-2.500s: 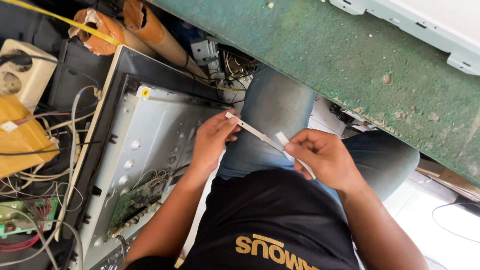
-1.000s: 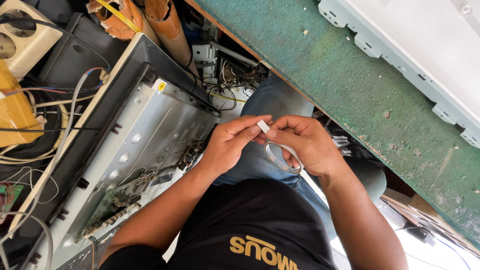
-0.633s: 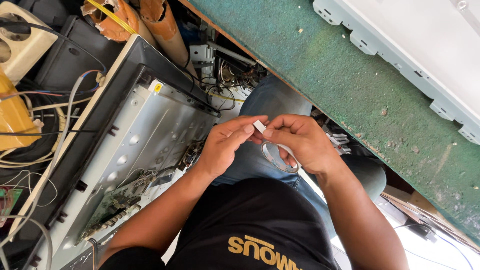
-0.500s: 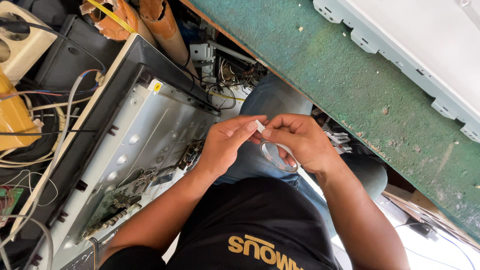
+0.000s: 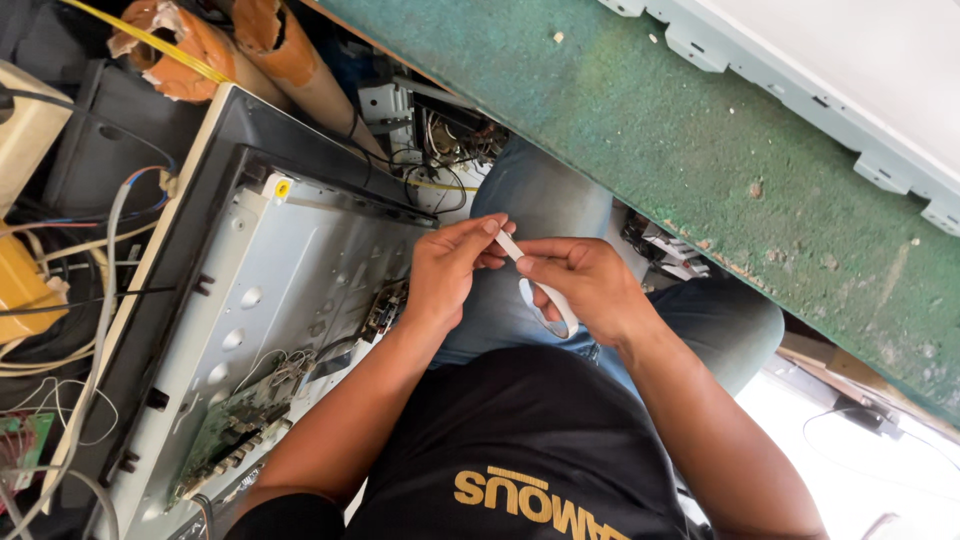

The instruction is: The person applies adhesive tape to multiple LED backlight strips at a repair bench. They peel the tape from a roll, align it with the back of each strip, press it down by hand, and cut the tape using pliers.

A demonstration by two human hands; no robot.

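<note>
Both hands meet over the lap: left hand (image 5: 448, 272) and right hand (image 5: 583, 285) each pinch the white flat ribbon cable (image 5: 540, 293). Pulling or twisting could crease it.

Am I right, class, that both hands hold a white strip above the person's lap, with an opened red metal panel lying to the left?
Not quite: the metal panel is pale grey in a black frame, not red, as the head view shows. The rest stands: the left hand and the right hand both hold the white strip above the lap.
</note>
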